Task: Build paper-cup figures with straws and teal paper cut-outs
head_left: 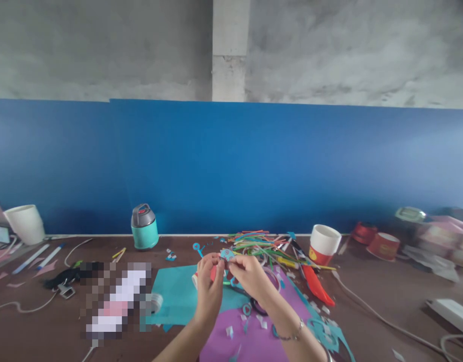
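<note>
Between my fingertips I hold up a small light-blue paper cutout [227, 254] with red marks on it. My left hand [209, 276] pinches its left side, and my right hand [250, 274] pinches its right side. Beneath them lie a teal paper sheet [174, 286] and a purple paper sheet [223, 334]. Something red sits partly hidden behind my left fingers, and I cannot make out what it is. A small blue cutout with a round end [247, 308] rests on the purple sheet, and a similar blue cutout [197, 248] lies beyond my left hand.
Coloured pipe cleaners [257, 242] pile up behind my hands. A red-and-white paper cup [323, 244] and an orange-red knife-shaped piece [317, 286] are to the right. A teal lidded container [145, 229] stands left, near a tape roll [156, 303]. A white cable [382, 317] crosses the table.
</note>
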